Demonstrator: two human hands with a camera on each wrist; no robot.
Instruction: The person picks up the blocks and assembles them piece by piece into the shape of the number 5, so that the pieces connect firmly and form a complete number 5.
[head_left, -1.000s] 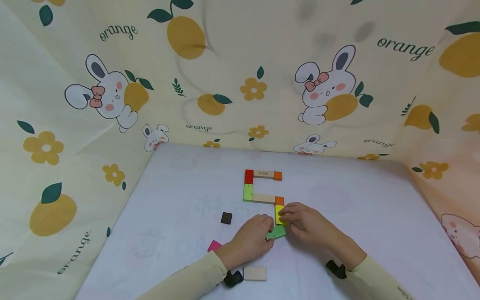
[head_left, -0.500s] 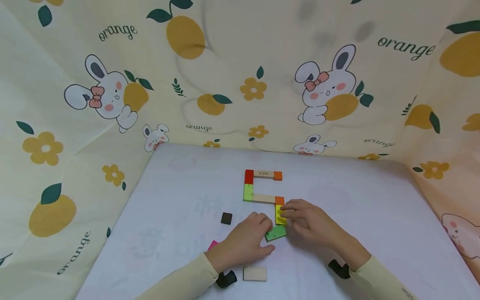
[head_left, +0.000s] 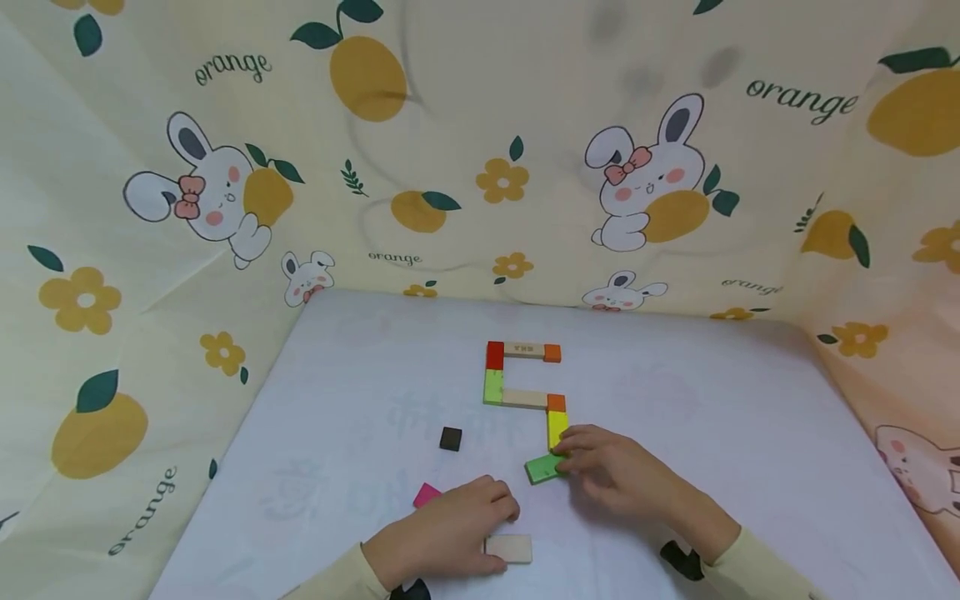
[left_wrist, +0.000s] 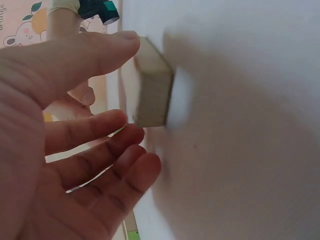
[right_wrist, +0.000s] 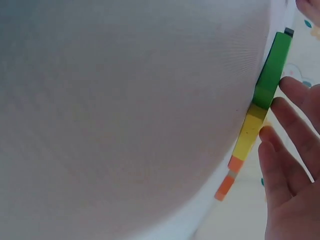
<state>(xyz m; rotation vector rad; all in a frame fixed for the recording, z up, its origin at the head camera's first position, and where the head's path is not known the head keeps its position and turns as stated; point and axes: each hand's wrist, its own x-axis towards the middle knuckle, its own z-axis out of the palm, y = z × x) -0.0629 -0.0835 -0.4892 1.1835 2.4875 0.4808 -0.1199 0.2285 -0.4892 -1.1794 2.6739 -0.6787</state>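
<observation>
My left hand (head_left: 453, 529) is spread beside a plain wooden block (head_left: 512, 548) on the table. In the left wrist view the thumb tip overlaps this plain block (left_wrist: 155, 90) near one end, and the other fingers are apart from it. My right hand (head_left: 626, 471) lies with loosely bent fingers at the right end of a green block (head_left: 543, 469). Seen from the right wrist, its fingertips are at the side of the green block (right_wrist: 274, 67) and close to the yellow block (right_wrist: 250, 132). The green block sits slanted just below the yellow one.
A bent row of blocks runs away from the yellow block: orange (head_left: 556, 403), plain wood (head_left: 524, 399), light green (head_left: 492, 387), red (head_left: 495, 355), plain wood (head_left: 524, 350) and orange (head_left: 552, 353). A black block (head_left: 451, 439) and a partly covered pink block (head_left: 426, 495) lie left.
My left hand has left the green block and moved toward me to the plain wooden block. The right fingers have slid from the yellow block down to the green block.
</observation>
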